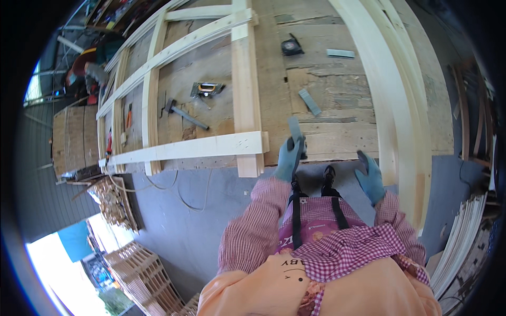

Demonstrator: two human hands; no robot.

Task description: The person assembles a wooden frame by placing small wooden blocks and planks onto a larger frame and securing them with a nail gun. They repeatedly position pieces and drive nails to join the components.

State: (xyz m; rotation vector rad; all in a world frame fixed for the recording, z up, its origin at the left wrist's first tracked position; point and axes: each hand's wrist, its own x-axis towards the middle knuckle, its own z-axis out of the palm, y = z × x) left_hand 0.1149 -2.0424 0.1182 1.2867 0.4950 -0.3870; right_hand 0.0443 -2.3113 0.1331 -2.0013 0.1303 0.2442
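The right hand [371,178] hangs open and seemingly empty by the table [332,143]; the left hand [288,159] grips a grey strip [294,127] at the near edge. A light, even hold should keep it unbroken. Beyond lie two loose strips [309,102] and, inside the frame [195,147], a stapler [200,90].

Worktable [337,126], wooden, top worn and partly peeling. Upon it, at left: one frame [200,146] of pale timber, crossed members. Within the frame's openings: one hammer [192,119], head toward the left; one staple gun [207,89], just beyond; one orange-handled tool [129,116]. At centre: one black tape measure [291,46]; two separate grey strips [310,102]. At right: long pale boards [390,73], their ends projecting past the near edge.
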